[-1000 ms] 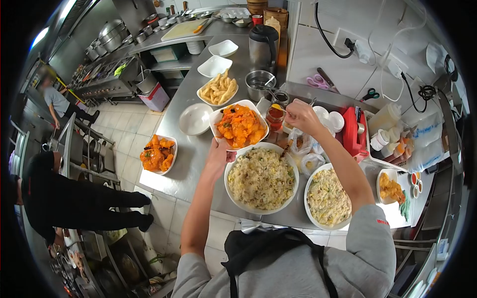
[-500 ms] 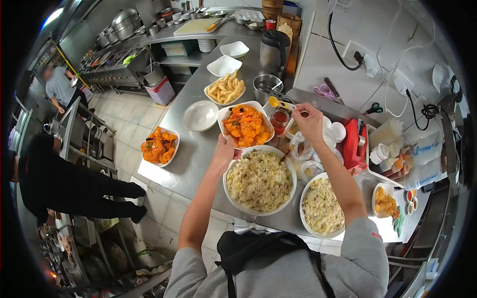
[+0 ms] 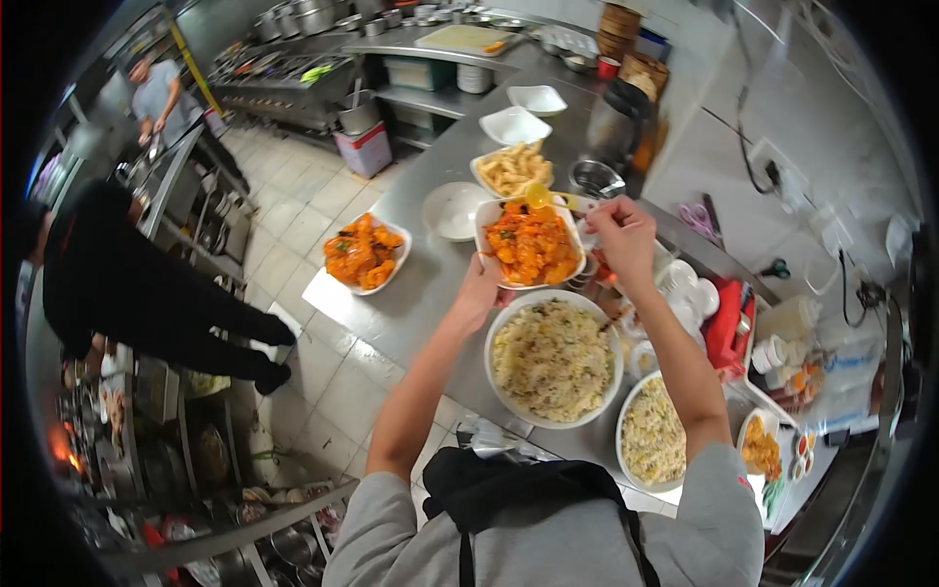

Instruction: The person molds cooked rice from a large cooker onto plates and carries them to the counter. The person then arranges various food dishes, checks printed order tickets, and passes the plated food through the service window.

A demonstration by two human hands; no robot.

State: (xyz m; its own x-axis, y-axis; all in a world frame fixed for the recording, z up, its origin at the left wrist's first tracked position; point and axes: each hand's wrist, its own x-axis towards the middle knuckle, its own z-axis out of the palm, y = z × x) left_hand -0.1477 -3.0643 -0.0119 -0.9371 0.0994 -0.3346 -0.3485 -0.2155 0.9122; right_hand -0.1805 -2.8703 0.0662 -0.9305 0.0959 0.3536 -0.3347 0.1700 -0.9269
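Observation:
My left hand (image 3: 477, 292) grips the near left edge of a square white bowl (image 3: 579, 276) heaped with glossy orange sauced food (image 3: 528, 245). Between the fingertips of my right hand (image 3: 624, 233) is the handle of a small yellow measuring spoon (image 3: 537, 196). The spoon's head hangs over the far side of the orange food; whether it contains anything is too blurred to tell. Just in front of the held bowl stands a big round bowl of fried rice (image 3: 553, 357). An empty white bowl (image 3: 454, 211) is to its left, and pale fried strips (image 3: 514, 170) lie in another bowl behind.
A second orange dish (image 3: 364, 256) stands near the counter's left edge. More fried rice (image 3: 650, 430) is at the right front. A dark pitcher (image 3: 618, 122), a red container (image 3: 726, 328) and plastic bags line the wall side. Two other people (image 3: 147, 284) work at left.
My right hand has brought the spoon from beside the bowl to above the orange food. The camera view has shifted, so the counter appears further right. My left hand stays on the bowl.

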